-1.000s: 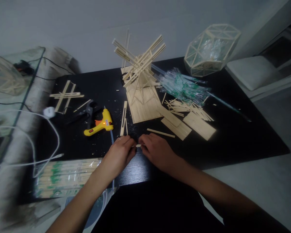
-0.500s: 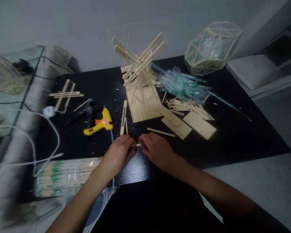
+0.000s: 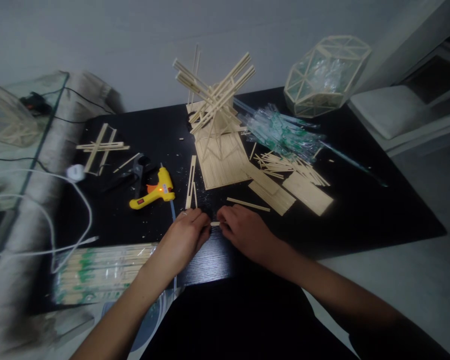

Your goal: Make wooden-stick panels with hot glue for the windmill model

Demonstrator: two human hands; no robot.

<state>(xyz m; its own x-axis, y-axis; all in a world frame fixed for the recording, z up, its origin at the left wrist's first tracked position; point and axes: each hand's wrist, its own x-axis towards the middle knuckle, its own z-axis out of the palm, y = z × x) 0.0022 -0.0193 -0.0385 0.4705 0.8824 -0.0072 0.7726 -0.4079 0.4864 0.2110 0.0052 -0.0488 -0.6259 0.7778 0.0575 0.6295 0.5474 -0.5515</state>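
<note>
In the head view, we have a short light wooden strip [image 3: 215, 224] low over the near part of the black table [image 3: 367, 220], between our left hand [image 3: 183, 232] and right hand [image 3: 247, 232]. Our fingers curl close together and appear to pinch it from either side; we cannot tell exactly how the tips sit, as the knuckles hide them. Holding it well likely means light, even pressure from both sides, wrists low, and the strip kept level so it doesn't twist. We'd best keep our left knuckles off the slim sticks [image 3: 191, 185] and clear of the lit glue gun [image 3: 159, 191].
</note>
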